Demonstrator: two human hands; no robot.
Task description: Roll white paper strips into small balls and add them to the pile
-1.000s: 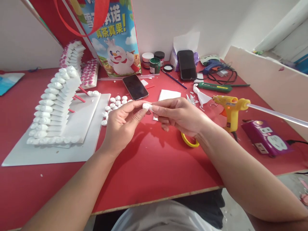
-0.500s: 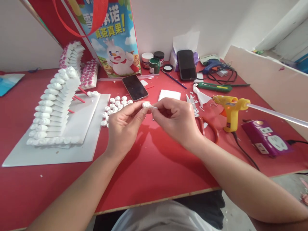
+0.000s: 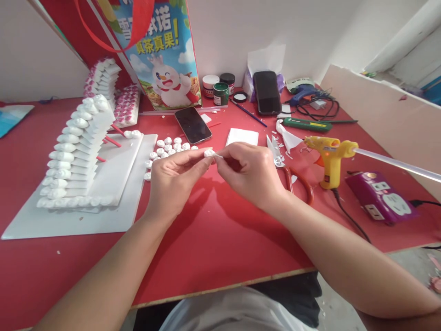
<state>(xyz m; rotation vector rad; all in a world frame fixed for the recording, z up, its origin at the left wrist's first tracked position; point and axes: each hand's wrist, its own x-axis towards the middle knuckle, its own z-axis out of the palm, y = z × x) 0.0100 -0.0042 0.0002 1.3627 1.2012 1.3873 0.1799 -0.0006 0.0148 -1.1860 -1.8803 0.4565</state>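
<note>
Two bare hands meet above a red table, holding one small white rosette between them. The rosette's rounded head sits at the left and its thin tail points right, so its long axis runs roughly level from side to side. The left hand has thumb and forefinger closed on the head; the right hand has thumb and forefinger pinched together at the tail. Beyond the left hand, a cluster of similar loose rosettes lies partly hidden, so its full count cannot be told. Nearby are one pair of red-handled scissors, one yellow glue gun, two dark-screened phones and three paint jars
</note>
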